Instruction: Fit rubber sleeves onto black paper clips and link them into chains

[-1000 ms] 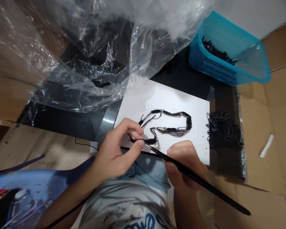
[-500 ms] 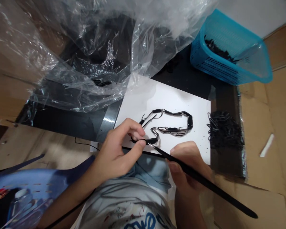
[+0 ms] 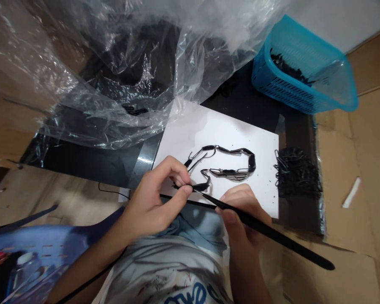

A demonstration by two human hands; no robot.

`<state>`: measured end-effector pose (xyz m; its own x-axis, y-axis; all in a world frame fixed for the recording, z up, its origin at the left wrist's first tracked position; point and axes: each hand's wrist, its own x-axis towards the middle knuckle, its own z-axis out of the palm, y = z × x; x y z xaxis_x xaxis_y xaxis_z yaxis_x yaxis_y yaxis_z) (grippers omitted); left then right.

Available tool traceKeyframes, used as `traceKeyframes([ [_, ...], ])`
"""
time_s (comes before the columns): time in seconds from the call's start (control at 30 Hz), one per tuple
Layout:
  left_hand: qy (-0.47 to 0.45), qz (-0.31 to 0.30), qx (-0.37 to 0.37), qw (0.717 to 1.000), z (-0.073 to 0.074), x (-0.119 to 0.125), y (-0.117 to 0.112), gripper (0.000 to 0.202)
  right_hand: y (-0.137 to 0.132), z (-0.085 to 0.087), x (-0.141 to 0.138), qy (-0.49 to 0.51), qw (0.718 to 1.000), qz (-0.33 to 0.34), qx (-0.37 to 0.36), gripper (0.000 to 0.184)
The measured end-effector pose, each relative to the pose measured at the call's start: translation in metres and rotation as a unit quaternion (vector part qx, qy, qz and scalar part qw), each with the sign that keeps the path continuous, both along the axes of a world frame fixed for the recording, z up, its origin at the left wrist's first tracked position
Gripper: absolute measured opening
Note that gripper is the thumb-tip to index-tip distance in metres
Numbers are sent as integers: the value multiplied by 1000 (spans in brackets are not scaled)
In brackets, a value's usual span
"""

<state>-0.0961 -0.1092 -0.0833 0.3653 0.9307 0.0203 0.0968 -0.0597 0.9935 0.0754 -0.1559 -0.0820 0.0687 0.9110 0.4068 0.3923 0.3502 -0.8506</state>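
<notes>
Chain of black-sleeved paper clips (image 3: 229,171), lying in a loose loop on a white sheet of paper (image 3: 234,137), its near end close to the sheet's lower edge. The person's left hand (image 3: 155,198) pinches that end between thumb and forefinger; the right hand (image 3: 243,221) grips a long black-handled tool (image 3: 266,226), whose fine metal tip (image 3: 196,191) meets the same black sleeve (image 3: 201,186) at the fingertips. The hands are apart but close, both working at that one spot. The wire appears light and springy and the sleeves small and probably slick, so the sleeved parts look the likeliest hold; the loop would probably shift easily on the paper. Loose black paper clips (image 3: 297,173) lie heaped just right of the sheet on a black board (image 3: 299,217). A blue plastic basket (image 3: 274,80) holding more black clips (image 3: 286,67) stands beyond them. Crumpled clear plastic sheeting (image 3: 114,80) hangs over the far left, clear of the hands. Flattened cardboard (image 3: 345,169) lies beneath.
</notes>
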Motion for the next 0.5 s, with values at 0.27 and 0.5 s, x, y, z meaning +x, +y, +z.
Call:
traceKeyframes([
  [0.27, -46, -10, -30, 998, -5, -2, -2, 15, 8, -10, -20, 306, 943, -14, -132, 22],
  [0.5, -54, -8, -27, 998, -4, -1, 1, 16, 15, 5, -18, 381, 914, -8, -140, 27],
])
